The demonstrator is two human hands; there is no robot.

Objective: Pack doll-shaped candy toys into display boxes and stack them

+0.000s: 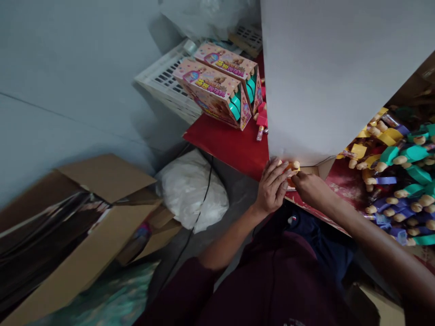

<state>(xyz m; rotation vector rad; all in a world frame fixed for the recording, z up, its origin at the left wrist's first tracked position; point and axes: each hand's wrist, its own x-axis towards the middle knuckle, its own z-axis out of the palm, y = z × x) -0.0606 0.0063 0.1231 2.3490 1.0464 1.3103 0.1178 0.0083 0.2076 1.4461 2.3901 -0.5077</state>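
My left hand point(271, 186) lies at the red table's front edge, fingers stretched out over small orange and yellow toys, thumb apart. Close beside it, my right hand point(308, 186) has its fingers bent down onto a small yellow toy point(296, 166) with a beige knob. Its fingertips are partly hidden. Under the hands a box with a brown cardboard inner flap point(311, 170) shows in part. A large pale grey panel point(326, 77) rises right behind the hands and covers much of the table.
Two pink printed display boxes point(210, 86) with teal toys stand on the red table point(224, 145), beside a white plastic crate point(159, 83). A heap of colourful toys point(408, 172) lies right. Left on the floor are an open carton point(112, 181) and a white sack point(193, 190). A black cable hangs down.
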